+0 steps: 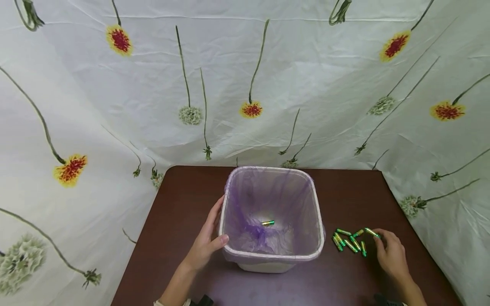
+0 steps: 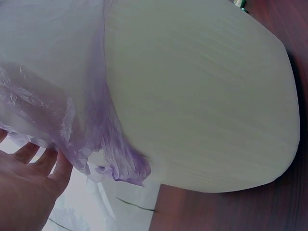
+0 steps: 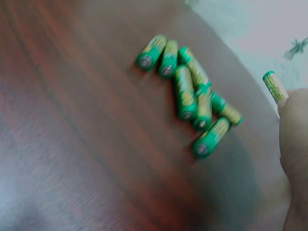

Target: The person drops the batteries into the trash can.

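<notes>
A light-coloured trash bin [image 1: 264, 267] with a thin purple bag [image 1: 258, 233] lining it stands in the middle of the table. Inside, on the bag, lies one green-and-gold battery [image 1: 268, 223]. My left hand [image 1: 202, 248] holds the bin's left side, thumb at the rim and fingers along the outside; in the left wrist view its fingers [image 2: 60, 175] rest against the overhanging bag. To the right of the bin, my right hand [image 1: 392, 253] pinches a battery [image 1: 371, 232] between thumb and fingers. Beside it lies a loose group of several similar batteries [image 3: 185, 94].
The dark brown table [image 1: 183, 204] has rounded corners at the far side. A white cloth [image 1: 229, 140] printed with flowers hangs behind the table and along both sides. The bin stands between my left hand and the batteries.
</notes>
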A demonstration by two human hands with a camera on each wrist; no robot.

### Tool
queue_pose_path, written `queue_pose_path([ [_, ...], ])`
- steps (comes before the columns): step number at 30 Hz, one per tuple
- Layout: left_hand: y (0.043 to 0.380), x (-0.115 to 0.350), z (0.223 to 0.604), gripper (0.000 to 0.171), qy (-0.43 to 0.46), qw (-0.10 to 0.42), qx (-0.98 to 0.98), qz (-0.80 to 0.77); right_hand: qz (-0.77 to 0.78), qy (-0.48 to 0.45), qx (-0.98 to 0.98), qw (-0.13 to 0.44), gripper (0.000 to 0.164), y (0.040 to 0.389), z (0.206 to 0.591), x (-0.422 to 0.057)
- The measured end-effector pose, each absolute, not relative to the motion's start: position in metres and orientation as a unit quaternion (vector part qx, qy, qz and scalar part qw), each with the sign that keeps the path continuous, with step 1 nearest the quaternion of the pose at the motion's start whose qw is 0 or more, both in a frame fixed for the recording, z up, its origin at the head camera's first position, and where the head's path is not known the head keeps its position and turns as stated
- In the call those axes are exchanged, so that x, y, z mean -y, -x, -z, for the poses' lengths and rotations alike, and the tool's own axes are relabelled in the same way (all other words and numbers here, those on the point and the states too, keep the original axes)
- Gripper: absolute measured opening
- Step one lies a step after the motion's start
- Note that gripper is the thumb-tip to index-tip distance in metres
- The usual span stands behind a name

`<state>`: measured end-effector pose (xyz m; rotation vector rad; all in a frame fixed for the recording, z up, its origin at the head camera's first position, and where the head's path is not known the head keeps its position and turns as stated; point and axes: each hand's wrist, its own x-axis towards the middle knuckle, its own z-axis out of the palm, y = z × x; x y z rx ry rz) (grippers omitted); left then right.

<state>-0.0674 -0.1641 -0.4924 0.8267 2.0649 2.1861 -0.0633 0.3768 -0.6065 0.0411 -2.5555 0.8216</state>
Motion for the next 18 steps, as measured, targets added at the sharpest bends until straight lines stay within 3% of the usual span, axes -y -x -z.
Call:
queue_pose_path([
  [18, 0.066, 0.164, 0.492, 0.087, -0.259, 0.009, -0.665, -0.701, -0.313, -0.097, 0.915, 0.235, 0.023, 0.093, 0.538, -0.346],
])
